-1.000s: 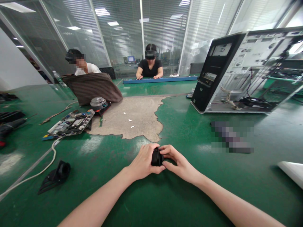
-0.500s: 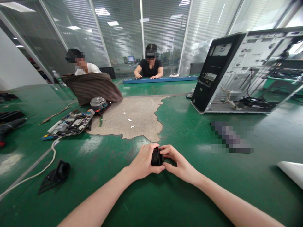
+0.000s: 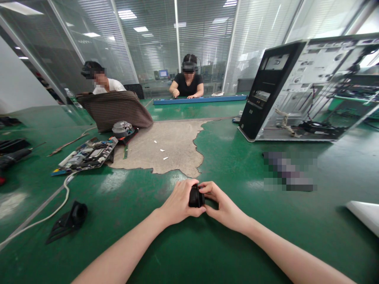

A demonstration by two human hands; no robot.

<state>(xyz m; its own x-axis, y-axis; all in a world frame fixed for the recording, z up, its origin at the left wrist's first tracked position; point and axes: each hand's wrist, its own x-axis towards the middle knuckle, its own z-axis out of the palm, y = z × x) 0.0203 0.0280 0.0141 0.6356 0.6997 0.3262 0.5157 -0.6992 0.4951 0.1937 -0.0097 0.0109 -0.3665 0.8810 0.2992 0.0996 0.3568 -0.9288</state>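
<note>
A small, black, rounded part (image 3: 194,198) is gripped between both hands near the front middle of the green table (image 3: 189,252); its exact kind I cannot make out. My left hand (image 3: 177,202) wraps round its left side, thumb below and fingers over the top. From the right, my right hand (image 3: 223,205) pinches the part's right edge with thumb and fingertips. Much of the part's surface is hidden by the fingers. On the table to the left lies a black plastic piece (image 3: 71,221) with a round opening and a slatted base.
At the left are a circuit board (image 3: 91,154), a CPU cooler (image 3: 122,129) and a white cable (image 3: 66,193). An open computer case (image 3: 263,90) stands at the right, with a blurred-out object (image 3: 287,171) before it. Two people sit across, one behind a brown cloth-covered thing (image 3: 118,108).
My hands and the black part stay almost in place. The person across in black has shifted one hand slightly.
</note>
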